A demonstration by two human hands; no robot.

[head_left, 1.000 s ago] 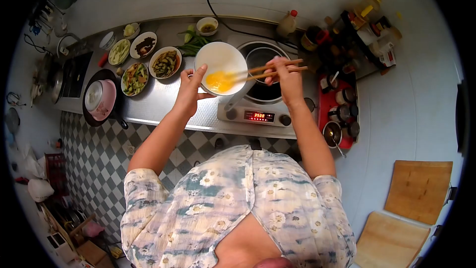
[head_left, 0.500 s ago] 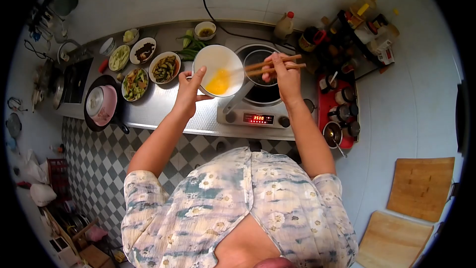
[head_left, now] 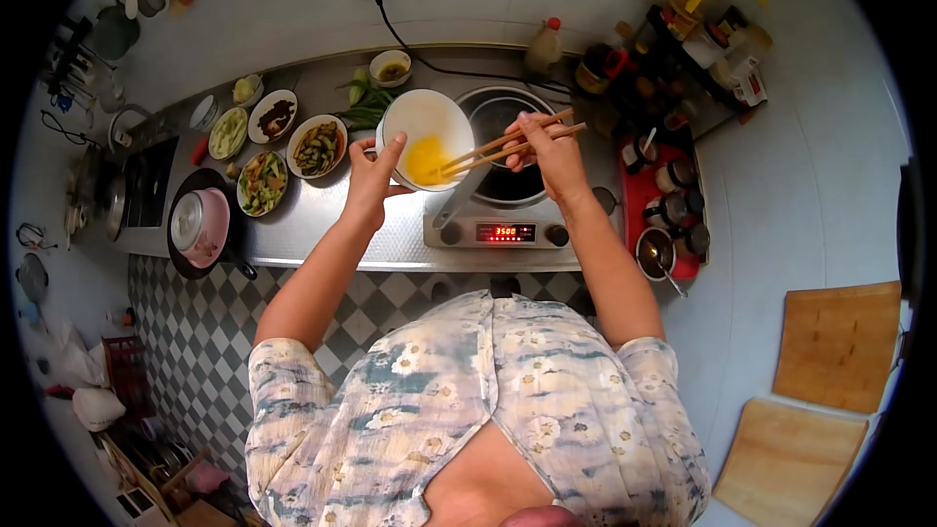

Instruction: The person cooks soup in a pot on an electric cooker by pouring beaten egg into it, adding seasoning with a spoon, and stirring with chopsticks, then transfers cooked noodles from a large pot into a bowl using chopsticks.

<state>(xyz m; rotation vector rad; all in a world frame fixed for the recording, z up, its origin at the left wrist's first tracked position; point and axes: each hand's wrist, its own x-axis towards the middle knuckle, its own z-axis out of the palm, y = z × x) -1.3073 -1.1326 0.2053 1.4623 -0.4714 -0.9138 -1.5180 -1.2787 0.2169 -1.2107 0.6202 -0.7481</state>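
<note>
My left hand (head_left: 373,176) grips a white bowl (head_left: 422,117) by its left rim, tilting it above the counter beside the cooker. Yellow beaten egg (head_left: 426,160) has pooled at the bowl's near side. Between the fingers of my right hand (head_left: 549,154) is a pair of wooden chopsticks (head_left: 508,144), their tips down in the egg. Behind and below the right hand, a dark pan (head_left: 506,187) sits on the induction cooker (head_left: 459,234), whose red display reads 3500. The bowl and the right hand hide parts of the pan.
Plates of cut vegetables (head_left: 262,183) and sliced eggplant-like pieces (head_left: 317,146) stand to the left. A black wok (head_left: 187,259) holds a pink bowl (head_left: 210,229) at the counter's left. Seasoning jars fill a red tray (head_left: 632,185) on the right. A black cord (head_left: 429,64) runs along the back.
The chopstick tips have moved left and down into the egg, from near the bowl's right rim. The view has shifted slightly. Both hands keep their hold.
</note>
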